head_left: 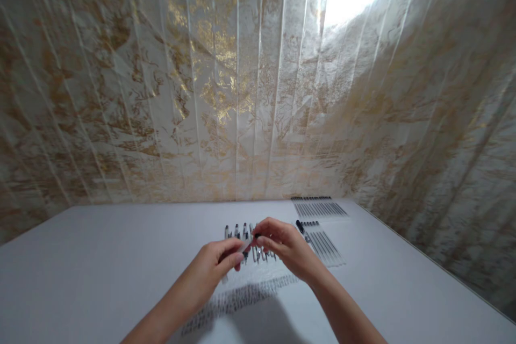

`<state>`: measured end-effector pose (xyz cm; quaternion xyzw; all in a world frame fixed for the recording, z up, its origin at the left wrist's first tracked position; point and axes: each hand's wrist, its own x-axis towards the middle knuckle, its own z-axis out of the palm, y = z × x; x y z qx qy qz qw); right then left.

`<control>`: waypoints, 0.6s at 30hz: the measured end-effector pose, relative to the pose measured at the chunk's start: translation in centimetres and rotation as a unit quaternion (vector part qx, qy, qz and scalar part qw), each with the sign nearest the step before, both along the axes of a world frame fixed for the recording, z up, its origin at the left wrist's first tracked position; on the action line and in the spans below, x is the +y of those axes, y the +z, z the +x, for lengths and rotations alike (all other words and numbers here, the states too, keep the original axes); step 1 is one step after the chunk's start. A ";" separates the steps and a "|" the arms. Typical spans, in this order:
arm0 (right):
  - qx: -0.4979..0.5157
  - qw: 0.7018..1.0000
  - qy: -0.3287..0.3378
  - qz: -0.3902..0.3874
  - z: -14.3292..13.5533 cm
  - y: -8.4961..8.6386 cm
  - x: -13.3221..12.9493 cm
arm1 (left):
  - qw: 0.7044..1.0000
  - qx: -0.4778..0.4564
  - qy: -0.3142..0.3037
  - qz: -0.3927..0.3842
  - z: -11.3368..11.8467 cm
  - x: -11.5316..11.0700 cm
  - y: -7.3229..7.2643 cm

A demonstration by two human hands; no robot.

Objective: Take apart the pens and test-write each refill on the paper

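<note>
My left hand (220, 262) is closed around a translucent pen barrel (245, 245), which slants up to the right. At its upper end, the closed fingers of my right hand (285, 247) pinch a small black pen end piece (257, 236). Whether that piece is seated on the barrel cannot be made out. Behind and below both hands lies a row of clear pen parts with black ends (236, 230), partly covered by my fingers. Several dark tips (258, 259) show beneath the right hand.
On the white table (121, 258), thin refills (324, 247) lie side by side right of my hand, near a black-capped pen (299, 226). Another row of slim black-ended sticks (320, 208) is farther back. Many small dark pieces (242, 301) spread in front. Patterned sheeting (217, 118) hangs behind.
</note>
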<state>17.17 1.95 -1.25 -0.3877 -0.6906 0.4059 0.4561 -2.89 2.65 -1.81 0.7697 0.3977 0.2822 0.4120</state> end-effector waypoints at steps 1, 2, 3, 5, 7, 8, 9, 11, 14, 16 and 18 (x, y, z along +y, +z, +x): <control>-0.030 0.999 -0.018 0.014 0.0 0.1 -0.1 | 1.000 0.006 -0.002 0.009 0.0 0.0 0.0; -0.056 0.997 -0.033 0.028 0.0 0.2 -0.1 | 1.000 0.013 -0.003 0.014 0.0 0.0 -0.1; -0.078 0.995 -0.044 0.041 0.0 0.3 -0.2 | 1.000 0.019 -0.002 0.015 0.0 0.0 -0.1; -0.109 0.990 -0.055 0.067 -0.1 0.5 -0.4 | 1.000 0.026 0.000 0.010 0.0 0.0 -0.1; -0.134 0.985 -0.060 0.087 -0.3 0.6 -0.7 | 0.999 0.032 0.001 0.007 0.0 -0.1 -0.1; -0.146 0.983 -0.062 0.092 -0.4 0.7 -0.8 | 0.999 0.035 0.002 0.006 0.0 -0.2 0.0; -0.158 0.981 -0.065 0.095 -0.5 0.8 -0.9 | 0.999 0.038 0.004 0.007 0.1 -0.2 0.0; -0.180 0.976 -0.072 0.097 -0.7 1.0 -1.2 | 0.999 0.045 0.006 0.007 0.1 -0.4 0.2; -0.206 0.971 -0.077 0.097 -0.8 1.3 -1.4 | 0.998 0.061 0.001 0.013 0.2 -0.7 0.6; -0.215 0.969 -0.074 0.098 -0.9 1.4 -1.5 | 0.997 0.069 -0.003 0.021 0.3 -0.8 0.9; -0.221 0.968 -0.070 0.099 -0.8 1.4 -1.5 | 0.997 0.073 -0.006 0.025 0.2 -0.9 1.0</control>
